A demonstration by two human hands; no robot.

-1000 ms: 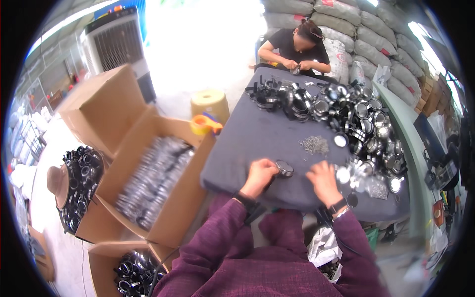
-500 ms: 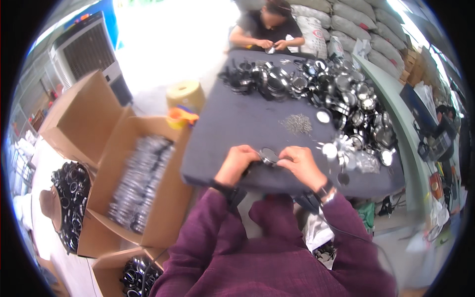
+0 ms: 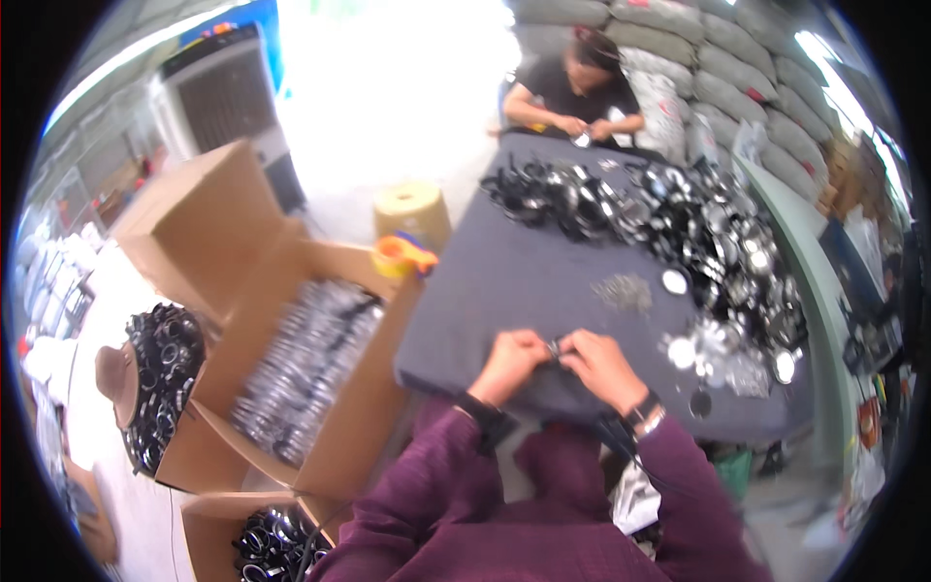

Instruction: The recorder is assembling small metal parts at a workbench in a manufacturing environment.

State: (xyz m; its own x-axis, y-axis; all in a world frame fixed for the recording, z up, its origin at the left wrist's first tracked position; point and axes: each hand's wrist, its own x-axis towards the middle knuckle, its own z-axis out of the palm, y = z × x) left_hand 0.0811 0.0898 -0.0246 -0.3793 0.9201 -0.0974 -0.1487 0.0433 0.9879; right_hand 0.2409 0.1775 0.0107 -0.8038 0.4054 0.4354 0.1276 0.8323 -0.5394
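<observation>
My left hand (image 3: 514,363) and my right hand (image 3: 601,367) meet above the near edge of the grey padded table (image 3: 475,301). Pinched between their fingertips is a small round metal piece (image 3: 554,350), mostly hidden by the fingers and blurred. Beyond the hands lies a heap of tiny metal parts (image 3: 624,292). To the right are shiny flat discs (image 3: 682,352), a clear plastic bag (image 3: 747,376) and a single dark disc (image 3: 700,404). A large pile of black and silver round parts (image 3: 718,247) curves along the table's far and right sides.
Across the table a person (image 3: 579,92) handles a similar piece. At left stands an open cardboard box (image 3: 364,417) of clear-wrapped stacks, beside a yellow stool (image 3: 412,209) and an orange container (image 3: 392,258). Black rings (image 3: 163,373) fill another holder. Sacks (image 3: 722,92) rise behind.
The view has shifted, so the scene sits lower and further right. The round piece, earlier showing its flat face, is now tilted and more covered, with my hands closer together.
</observation>
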